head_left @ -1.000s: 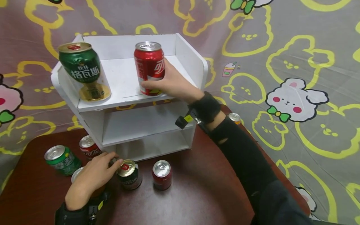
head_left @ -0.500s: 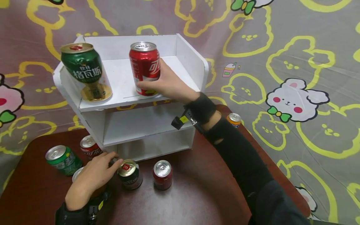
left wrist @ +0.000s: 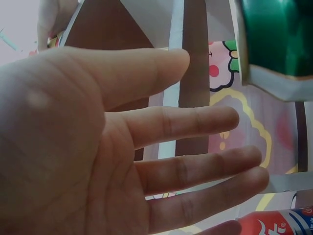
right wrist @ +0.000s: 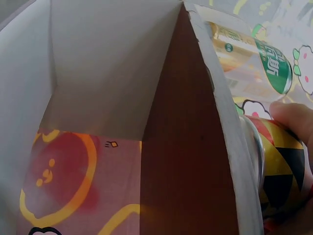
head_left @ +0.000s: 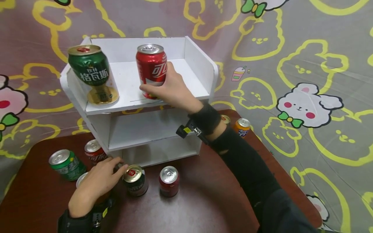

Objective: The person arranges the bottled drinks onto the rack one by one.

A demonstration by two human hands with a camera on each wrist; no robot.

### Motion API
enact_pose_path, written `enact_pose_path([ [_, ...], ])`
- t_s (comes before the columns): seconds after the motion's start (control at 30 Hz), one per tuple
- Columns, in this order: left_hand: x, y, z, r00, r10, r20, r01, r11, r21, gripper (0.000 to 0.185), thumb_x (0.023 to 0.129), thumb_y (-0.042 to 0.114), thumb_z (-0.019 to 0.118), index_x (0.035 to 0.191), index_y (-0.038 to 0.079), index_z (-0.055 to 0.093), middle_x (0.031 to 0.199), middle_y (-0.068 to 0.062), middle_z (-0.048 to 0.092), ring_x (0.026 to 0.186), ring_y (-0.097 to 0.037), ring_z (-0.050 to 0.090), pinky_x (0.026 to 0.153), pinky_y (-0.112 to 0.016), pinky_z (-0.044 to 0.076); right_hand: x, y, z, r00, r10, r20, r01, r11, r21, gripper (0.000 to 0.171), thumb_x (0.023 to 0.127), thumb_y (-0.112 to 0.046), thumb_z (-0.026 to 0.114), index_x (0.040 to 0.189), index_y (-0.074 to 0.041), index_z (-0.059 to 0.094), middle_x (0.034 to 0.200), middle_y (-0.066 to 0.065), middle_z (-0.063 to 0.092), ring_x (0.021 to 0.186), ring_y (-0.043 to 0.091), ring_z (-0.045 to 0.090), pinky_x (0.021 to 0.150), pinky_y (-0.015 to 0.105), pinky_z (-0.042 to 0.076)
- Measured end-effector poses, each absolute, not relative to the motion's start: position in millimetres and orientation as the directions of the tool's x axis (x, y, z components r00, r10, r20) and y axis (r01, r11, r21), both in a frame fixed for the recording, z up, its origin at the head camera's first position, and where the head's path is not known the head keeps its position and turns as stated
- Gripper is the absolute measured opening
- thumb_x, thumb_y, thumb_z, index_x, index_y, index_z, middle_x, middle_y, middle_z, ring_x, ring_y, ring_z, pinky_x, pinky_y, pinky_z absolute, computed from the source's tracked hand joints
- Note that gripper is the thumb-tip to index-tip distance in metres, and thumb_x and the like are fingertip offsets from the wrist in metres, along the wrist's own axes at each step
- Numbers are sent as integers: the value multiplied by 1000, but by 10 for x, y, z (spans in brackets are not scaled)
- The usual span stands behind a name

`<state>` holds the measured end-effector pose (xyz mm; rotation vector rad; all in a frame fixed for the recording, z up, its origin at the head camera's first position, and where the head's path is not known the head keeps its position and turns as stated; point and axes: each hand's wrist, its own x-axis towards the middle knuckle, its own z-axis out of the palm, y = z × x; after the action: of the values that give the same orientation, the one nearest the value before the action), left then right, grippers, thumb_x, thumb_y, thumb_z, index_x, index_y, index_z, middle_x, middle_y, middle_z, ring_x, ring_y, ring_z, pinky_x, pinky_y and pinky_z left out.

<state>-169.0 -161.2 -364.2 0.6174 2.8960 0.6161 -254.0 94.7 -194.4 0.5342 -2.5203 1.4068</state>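
Note:
On the white shelf unit's top board (head_left: 128,87), my right hand (head_left: 175,90) grips a red cola can (head_left: 151,66) from its right side, thumb across the front. The can is upright near the front edge; whether its base bears fully on the board, I cannot tell. A green and gold drink can (head_left: 93,76) stands to its left. Low at the left, my left hand (head_left: 97,181) holds nothing, and its fingers (left wrist: 186,122) are extended in the left wrist view. Beside its fingertips stands a dark green can with gold lid (head_left: 135,181). Another can is partly hidden beneath that hand.
A dark red can (head_left: 169,181) stands before the white shelf unit (head_left: 154,129). Left of it are a green can (head_left: 67,165) and a red cola can (head_left: 94,152). An orange can (head_left: 243,127) and a gold-lidded can (head_left: 225,119) stand behind my right arm. Patterned cloth hangs around the table.
My right hand has shifted the red cola can a little left, closer to the green and gold can. The gold-lidded can behind my right arm has come into sight. My left hand stays put.

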Motion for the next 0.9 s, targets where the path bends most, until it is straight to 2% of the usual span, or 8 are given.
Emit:
enact_pose_path([
  [0.3, -1691, -1599, -3637, -911, 411, -33, 362, 836, 412, 47, 96, 39, 54, 117, -2, 59, 109, -23, 60, 94, -39, 59, 73, -55, 47, -2502, 859, -1996, -894, -97, 437, -401, 606, -687, 74, 75, -40, 79, 125, -7, 36, 115, 3, 55, 102, 10, 54, 83, 21, 44],
  [0.43, -1689, -1603, -3625, -908, 418, -29, 370, 832, 414, 46, 96, 38, 53, 119, -2, 59, 110, -24, 60, 95, -40, 59, 73, -55, 47, -2508, 838, -2021, -869, -109, 482, -444, 604, -662, 78, 75, -41, 78, 128, -5, 33, 117, 4, 53, 102, 10, 54, 84, 21, 43],
  [0.53, -1690, -1603, -3616, -904, 427, -23, 379, 826, 416, 45, 96, 36, 53, 118, -2, 59, 108, -23, 60, 93, -39, 60, 72, -54, 48, -2522, 875, -2014, -882, -144, 448, -444, 568, -693, 84, 76, -41, 78, 134, -6, 28, 122, 3, 50, 106, 9, 51, 88, 21, 41],
  [0.63, -1700, -1604, -3613, -903, 429, -21, 383, 826, 413, 43, 96, 35, 54, 117, -2, 59, 107, -22, 60, 91, -38, 60, 71, -54, 48, -2536, 949, -1981, -914, -190, 358, -403, 516, -755, 89, 77, -40, 77, 140, -11, 22, 126, 0, 47, 111, 7, 47, 93, 22, 39],
  [0.77, -1709, -1611, -3622, -901, 433, -40, 380, 829, 410, 44, 96, 36, 53, 118, -2, 59, 107, -23, 60, 91, -38, 60, 71, -54, 48, -2541, 1031, -1944, -928, -260, 268, -364, 463, -809, 83, 79, -32, 77, 139, -14, 24, 130, -1, 45, 115, 7, 44, 96, 24, 38],
  [0.9, -1702, -1622, -3645, -899, 436, -48, 379, 828, 414, 44, 96, 37, 53, 118, -2, 59, 107, -22, 60, 91, -39, 60, 70, -54, 48, -2529, 1034, -1947, -915, -308, 260, -383, 463, -799, 77, 80, -29, 76, 137, -12, 27, 131, 0, 46, 116, 8, 45, 96, 22, 38],
])
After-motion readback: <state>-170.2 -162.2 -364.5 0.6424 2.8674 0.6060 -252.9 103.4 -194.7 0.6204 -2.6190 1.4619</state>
